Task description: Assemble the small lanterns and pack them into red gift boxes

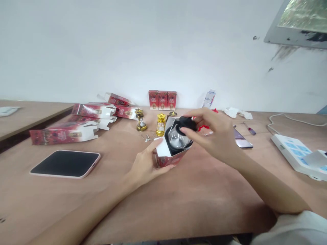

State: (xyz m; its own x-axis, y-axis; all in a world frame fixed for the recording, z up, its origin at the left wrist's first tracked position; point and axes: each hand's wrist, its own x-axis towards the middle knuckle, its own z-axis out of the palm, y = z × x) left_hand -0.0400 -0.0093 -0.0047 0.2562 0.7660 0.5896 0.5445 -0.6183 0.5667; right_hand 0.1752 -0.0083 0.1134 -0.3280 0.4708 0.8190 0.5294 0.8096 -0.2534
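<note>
My left hand (pixel 146 161) is wrapped round a red printed carton (pixel 176 159), which is tilted with its open top and white flap toward me. A black lantern with a clear globe (pixel 178 139) sits partly inside the carton. My right hand (pixel 211 131) grips the lantern's black top between thumb and fingers. Just behind the carton stand a small gold lantern (pixel 160 125) and a bronze-coloured lantern (pixel 141 120). Small metal bits (pixel 147 137) lie close to the carton on the left. The lantern's lower part is hidden in the carton.
Several opened red cartons (pixel 63 132) lie at the left, behind a phone (pixel 65 164). Three small red boxes (pixel 162 100) stand against the wall. At the right are a second phone (pixel 242 139), a screwdriver (pixel 249 129), crumpled tissue (pixel 231 112) and a white power strip (pixel 298 154).
</note>
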